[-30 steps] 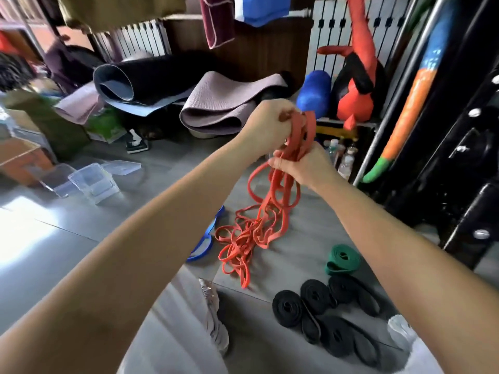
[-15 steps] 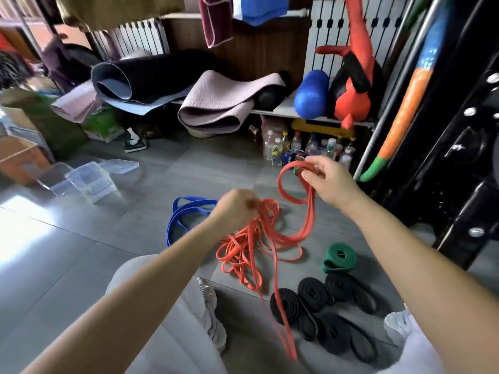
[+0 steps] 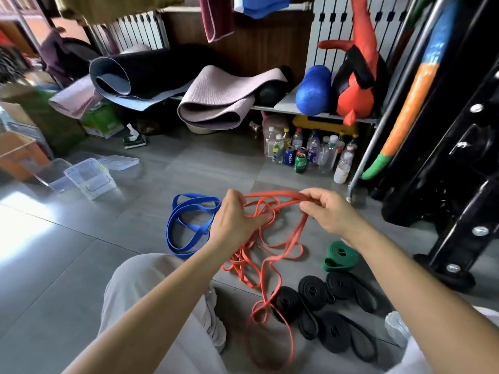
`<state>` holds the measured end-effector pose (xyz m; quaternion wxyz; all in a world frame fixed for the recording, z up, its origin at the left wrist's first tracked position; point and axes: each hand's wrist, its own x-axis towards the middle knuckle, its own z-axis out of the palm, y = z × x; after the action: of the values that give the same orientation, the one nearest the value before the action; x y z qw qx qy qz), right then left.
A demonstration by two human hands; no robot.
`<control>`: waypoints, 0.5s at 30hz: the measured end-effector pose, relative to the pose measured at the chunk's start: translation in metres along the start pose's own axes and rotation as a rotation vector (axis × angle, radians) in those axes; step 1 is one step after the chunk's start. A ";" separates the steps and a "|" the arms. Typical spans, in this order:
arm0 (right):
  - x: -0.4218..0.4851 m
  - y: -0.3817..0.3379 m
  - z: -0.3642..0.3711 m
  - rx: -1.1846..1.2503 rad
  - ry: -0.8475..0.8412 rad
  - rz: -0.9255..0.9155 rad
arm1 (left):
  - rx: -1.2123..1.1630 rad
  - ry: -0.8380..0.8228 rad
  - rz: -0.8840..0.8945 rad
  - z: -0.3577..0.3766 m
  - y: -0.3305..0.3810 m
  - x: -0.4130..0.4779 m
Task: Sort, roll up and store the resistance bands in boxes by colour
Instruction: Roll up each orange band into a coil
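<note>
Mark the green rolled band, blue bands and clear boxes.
green rolled band point(image 3: 340, 255), head view, top of its coil.
blue bands point(image 3: 195, 227), head view, where the loops cross.
clear boxes point(image 3: 87, 181), head view, nearer box's wall.

Orange bands point(image 3: 272, 238) – blue bands point(image 3: 189, 225), green roll point(image 3: 340, 256), black rolls point(image 3: 316, 292), grey floor point(image 3: 67, 265).

1. orange resistance bands point(image 3: 270, 255): thin, tangled loops; top strands gripped by the left hand point(image 3: 235, 220) and pinched by the right hand point(image 3: 329, 211), the rest trailing on the floor point(image 3: 81, 265).
2. blue resistance bands point(image 3: 189, 225): loose flat loops, just left of the orange tangle.
3. green resistance band point(image 3: 340, 256): rolled, right of the tangle.
4. black resistance bands point(image 3: 314, 291): several rolled coils, grouped nearer than the green roll.
5. clear plastic boxes point(image 3: 90, 179): open, far left.
</note>
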<state>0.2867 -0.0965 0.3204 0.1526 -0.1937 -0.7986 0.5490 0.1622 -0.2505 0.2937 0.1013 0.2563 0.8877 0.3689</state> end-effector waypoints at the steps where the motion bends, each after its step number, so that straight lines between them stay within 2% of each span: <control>1: -0.003 0.002 0.000 0.017 -0.014 0.003 | -0.044 0.001 -0.006 0.000 -0.003 0.000; 4: -0.013 0.014 0.003 0.097 -0.040 0.026 | 0.013 -0.068 0.007 -0.003 -0.007 -0.002; 8: -0.021 0.032 0.008 0.206 -0.012 0.081 | 0.212 -0.280 0.181 -0.003 -0.016 0.005; 12: -0.027 0.052 0.010 0.175 0.030 0.143 | 0.164 -0.444 0.168 -0.015 -0.011 0.009; 15: -0.032 0.065 0.011 0.199 0.084 0.203 | 0.241 -0.513 0.204 -0.026 -0.015 0.008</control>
<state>0.3193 -0.0997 0.2552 0.1480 -0.2802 -0.7096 0.6293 0.1402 -0.2704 0.3018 0.2535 0.4392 0.8402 0.1923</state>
